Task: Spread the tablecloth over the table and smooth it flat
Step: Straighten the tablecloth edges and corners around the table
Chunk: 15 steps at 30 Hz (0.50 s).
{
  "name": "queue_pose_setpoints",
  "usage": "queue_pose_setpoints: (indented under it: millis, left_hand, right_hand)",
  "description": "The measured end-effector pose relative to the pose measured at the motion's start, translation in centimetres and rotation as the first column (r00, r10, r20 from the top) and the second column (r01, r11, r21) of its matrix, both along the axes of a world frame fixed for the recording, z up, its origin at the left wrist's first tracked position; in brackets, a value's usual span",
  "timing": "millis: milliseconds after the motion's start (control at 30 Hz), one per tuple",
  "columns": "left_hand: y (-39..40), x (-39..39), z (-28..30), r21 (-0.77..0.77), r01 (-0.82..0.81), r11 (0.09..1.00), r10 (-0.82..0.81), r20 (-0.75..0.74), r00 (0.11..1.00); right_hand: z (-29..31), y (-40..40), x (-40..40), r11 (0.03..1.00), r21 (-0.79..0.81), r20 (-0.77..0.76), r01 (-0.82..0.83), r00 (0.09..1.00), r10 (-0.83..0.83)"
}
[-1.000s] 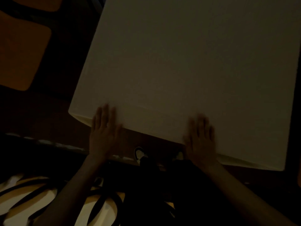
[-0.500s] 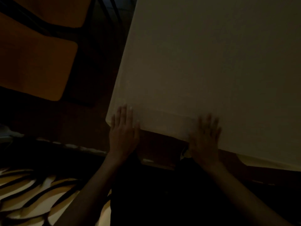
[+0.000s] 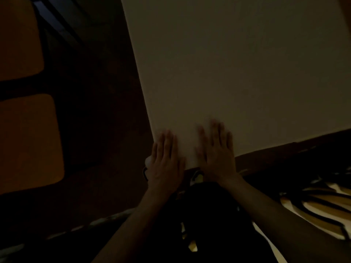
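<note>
In dim light a pale cream tablecloth (image 3: 237, 73) covers the table and fills the upper right of the head view; it looks flat, with no clear wrinkles. My left hand (image 3: 165, 162) lies palm down with fingers apart at the cloth's near left corner, partly over the edge. My right hand (image 3: 216, 156) is pressed flat on the cloth just beside it, fingers spread and blurred by motion. Neither hand holds anything. The table beneath is hidden by the cloth.
Two orange chair seats (image 3: 28, 141) stand to the left over dark floor. A striped black-and-tan rug (image 3: 322, 202) lies at the lower right. My shoes (image 3: 197, 177) show below the table's near edge.
The view has swung so the cloth's near left corner now sits under my hands. Both hands have come closer together at that corner, still pressed flat.
</note>
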State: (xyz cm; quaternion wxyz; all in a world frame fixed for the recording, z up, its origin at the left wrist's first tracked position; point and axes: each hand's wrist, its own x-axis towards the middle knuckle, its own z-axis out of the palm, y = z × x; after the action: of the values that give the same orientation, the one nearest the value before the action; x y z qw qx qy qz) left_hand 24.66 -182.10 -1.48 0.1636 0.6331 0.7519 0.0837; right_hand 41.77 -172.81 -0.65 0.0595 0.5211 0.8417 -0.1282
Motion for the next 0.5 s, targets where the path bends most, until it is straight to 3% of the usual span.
queue_pose_setpoints:
  millis: [200, 300, 400, 500]
  left_hand:
    - [-3.1, -2.0, 1.6, -0.138, 0.066, 0.988, -0.054, 0.086, 0.995]
    - [-3.9, -4.8, 2.9, -0.262, -0.010, 0.965, 0.040, 0.108, 0.993]
    - [-0.7, -9.0, 4.1, -0.168, -0.067, 0.983, 0.078, 0.065, 0.995]
    - [6.2, -12.1, 5.5, -0.037, 0.040, 0.999, -0.038, 0.037, 0.999]
  right_hand:
    - [1.1, -3.8, 1.3, 0.979, -0.100, 0.005, 0.177, 0.984, -0.178]
    - [1.9, -5.6, 0.4, 0.943, -0.138, 0.000, 0.303, 0.952, -0.306]
    - [2.6, -6.4, -2.7, 0.891, -0.134, -0.002, 0.435, 0.899, -0.439]
    - [2.6, -5.0, -8.3, 0.866, -0.098, -0.061, 0.491, 0.865, -0.498]
